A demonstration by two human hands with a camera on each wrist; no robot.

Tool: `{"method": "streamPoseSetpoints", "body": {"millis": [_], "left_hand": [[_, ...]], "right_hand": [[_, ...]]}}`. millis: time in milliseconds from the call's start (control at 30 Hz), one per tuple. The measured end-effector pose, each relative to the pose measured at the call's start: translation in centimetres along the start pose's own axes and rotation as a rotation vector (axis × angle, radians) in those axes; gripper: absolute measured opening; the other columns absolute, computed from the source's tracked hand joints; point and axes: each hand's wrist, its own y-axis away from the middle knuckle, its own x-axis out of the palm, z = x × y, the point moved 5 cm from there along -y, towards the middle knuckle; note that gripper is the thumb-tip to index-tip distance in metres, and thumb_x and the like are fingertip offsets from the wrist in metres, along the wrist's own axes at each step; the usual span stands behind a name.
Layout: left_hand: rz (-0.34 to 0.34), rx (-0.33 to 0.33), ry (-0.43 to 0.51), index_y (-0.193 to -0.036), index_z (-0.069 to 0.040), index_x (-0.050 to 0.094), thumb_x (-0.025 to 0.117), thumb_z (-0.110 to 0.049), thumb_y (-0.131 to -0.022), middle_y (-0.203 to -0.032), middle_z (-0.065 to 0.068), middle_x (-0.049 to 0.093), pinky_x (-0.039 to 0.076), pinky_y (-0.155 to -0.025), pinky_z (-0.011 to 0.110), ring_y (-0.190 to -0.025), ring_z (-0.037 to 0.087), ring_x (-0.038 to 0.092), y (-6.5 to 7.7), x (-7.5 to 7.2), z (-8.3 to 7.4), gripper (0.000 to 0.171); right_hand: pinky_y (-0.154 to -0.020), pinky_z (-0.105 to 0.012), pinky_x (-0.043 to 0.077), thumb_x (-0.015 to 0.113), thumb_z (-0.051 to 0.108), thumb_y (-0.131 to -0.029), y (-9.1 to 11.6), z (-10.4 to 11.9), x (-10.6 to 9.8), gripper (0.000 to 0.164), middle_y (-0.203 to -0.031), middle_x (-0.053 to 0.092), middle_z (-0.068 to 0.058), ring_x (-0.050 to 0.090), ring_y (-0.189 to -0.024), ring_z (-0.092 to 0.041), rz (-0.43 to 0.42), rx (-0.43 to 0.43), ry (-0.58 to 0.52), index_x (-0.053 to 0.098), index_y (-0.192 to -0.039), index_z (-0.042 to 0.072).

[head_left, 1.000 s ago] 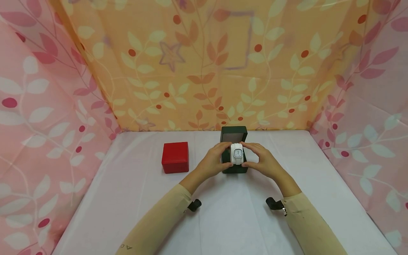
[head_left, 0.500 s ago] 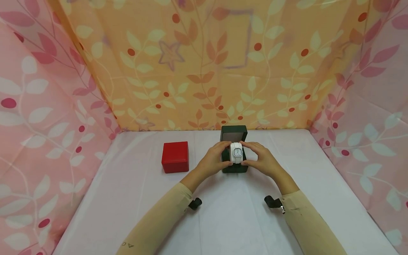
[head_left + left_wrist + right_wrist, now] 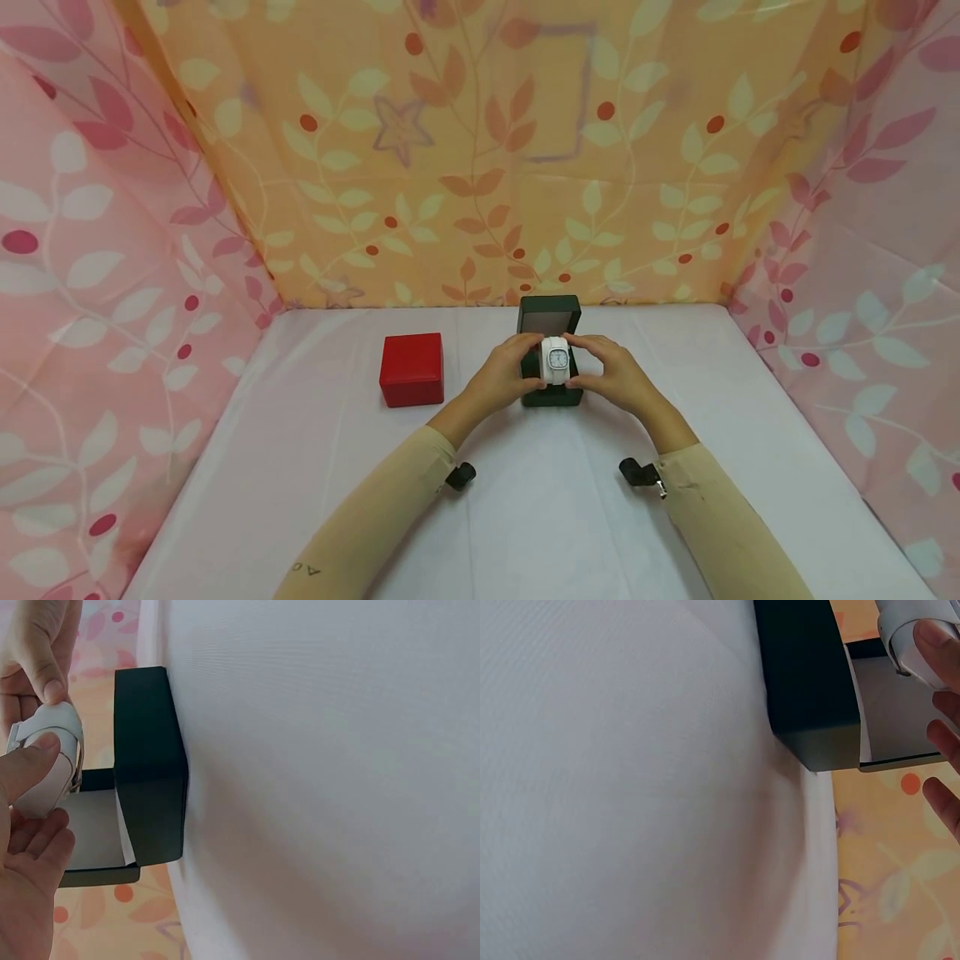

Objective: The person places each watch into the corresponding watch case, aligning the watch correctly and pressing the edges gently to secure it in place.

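Observation:
A white wristwatch [image 3: 557,360] with a squarish face is held between both hands, its strap wrapped round a white cushion [image 3: 45,784]. The left hand [image 3: 498,379] pinches its left side with thumb and fingers; the right hand [image 3: 621,379] pinches the right side. Behind and below the watch stands a dark green box [image 3: 551,398], its lid [image 3: 550,304] raised at the back and pale inside. In the left wrist view, the watch is above the box, apart from it. The box's inside is mostly hidden by the hands and watch.
A closed red box [image 3: 412,370] sits on the white-covered table [image 3: 322,467], left of the green box. Patterned cloth [image 3: 480,167] hangs behind the table and along both sides. Small black cameras [image 3: 637,472] are strapped at the wrists.
The hands and watch stay almost in place over the green box, with only a slight shift. Both forearms have drawn marginally inward. The red box has not moved.

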Motion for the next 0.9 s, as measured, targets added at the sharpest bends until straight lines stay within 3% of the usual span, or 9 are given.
{"method": "streamPoseSetpoints", "body": {"millis": [233, 900], "left_hand": [[0.04, -0.043, -0.014, -0.151, -0.009, 0.047, 0.087, -0.018, -0.084, -0.151, 0.006, 0.052, 0.044, -0.114, 0.036, -0.139, 0.022, 0.051, -0.1, 0.4, 0.5, 0.079], [0.053, -0.064, -0.051, -0.146, -0.007, 0.053, 0.089, -0.022, -0.081, -0.147, 0.009, 0.057, 0.046, -0.113, 0.039, -0.136, 0.024, 0.054, -0.6, 1.5, 2.6, 0.076]], "right_hand": [[-0.11, -0.061, 0.042, 0.091, 0.024, -0.076, 0.0, -0.6, 0.4, 0.079, -0.141, 0.062, -0.012, 0.053, -0.134, -0.036, 0.014, 0.022, -0.018, 0.056, -0.147, 0.014], [-0.114, -0.061, 0.039, 0.091, 0.024, -0.076, -0.5, -2.4, 2.1, 0.079, -0.143, 0.06, -0.012, 0.051, -0.137, -0.037, 0.081, 0.087, -0.024, 0.056, -0.147, 0.018]]}}
